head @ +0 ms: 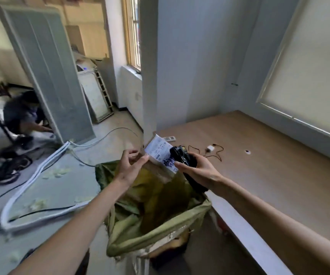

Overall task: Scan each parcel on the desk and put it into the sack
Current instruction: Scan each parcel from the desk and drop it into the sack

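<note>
A person's two bare arms reach forward over a green sack [156, 219] standing open on the floor against the near edge of a wooden desk [259, 165]; a brown cardboard parcel [156, 171] with a white printed label [160, 153] is poised over the sack's mouth, its lower part already below the far rim, its labelled end tilted up towards the desk's corner; the left hand [129, 167] is at the parcel's left edge, fingers loosely spread and slightly bent, the fingertips [145, 158] touching or just beside the cardboard near the label (whether they actually grip it cannot be told through the motion blur); the right hand [197, 167] is curled round a black handheld scanner [183, 155], whose head lies against the label's right side, with the forefinger stretched along the parcel's upper edge; on the desk behind lie a thin black cable [203, 150] with a small white plug [210, 149] and a pale remote control [170, 138]; on the grey floor to the left, white hoses [31, 179] and dark cords trail past a leaning white panel [47, 76], beside which another person [21, 116] crouches.
</note>
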The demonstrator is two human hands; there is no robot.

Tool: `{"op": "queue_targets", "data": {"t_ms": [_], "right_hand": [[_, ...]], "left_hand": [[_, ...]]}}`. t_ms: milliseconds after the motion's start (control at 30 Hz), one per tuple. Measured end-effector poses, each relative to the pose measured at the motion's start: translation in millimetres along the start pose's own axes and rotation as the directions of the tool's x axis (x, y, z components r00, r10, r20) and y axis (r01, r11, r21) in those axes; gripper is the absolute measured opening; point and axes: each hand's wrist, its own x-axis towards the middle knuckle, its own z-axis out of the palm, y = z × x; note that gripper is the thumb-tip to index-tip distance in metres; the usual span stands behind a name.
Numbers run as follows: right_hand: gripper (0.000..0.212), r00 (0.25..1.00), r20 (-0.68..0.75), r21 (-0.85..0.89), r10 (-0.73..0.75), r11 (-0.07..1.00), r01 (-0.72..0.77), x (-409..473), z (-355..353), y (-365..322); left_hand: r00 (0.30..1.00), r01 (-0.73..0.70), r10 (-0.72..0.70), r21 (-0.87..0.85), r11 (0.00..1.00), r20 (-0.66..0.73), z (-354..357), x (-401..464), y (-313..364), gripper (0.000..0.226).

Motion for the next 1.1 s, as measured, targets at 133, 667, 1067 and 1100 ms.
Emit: {"op": "queue_targets", "data": {"t_ms": [133,667,1067,1100], "right_hand": [[0.055,0.999,0.043,-0.007,0.015,1.000,-0.014,51,62,5],[0.081,0.950,0.153,-0.193,0.272,0.951,-0.242,181,151,139],[0.084,0.939,0.086,-0.525,0.332,0.816,-0.240,207,141,175],[0.084,0.944,0.068,-0.539,0.324,0.808,-0.239,205,134,171]], "left_hand": [[0.998,0.047,-0.049,0.073,0.996,0.032,-53,27,-43,0.070],[0.906,0.416,-0.424,0.193,0.888,0.000,-33,114,-214,0.051],[0.907,0.391,-0.420,0.420,0.819,-0.025,-17,144,-235,0.064],[0.914,0.375,-0.405,0.415,0.829,-0.017,-16,145,-229,0.063]]}}
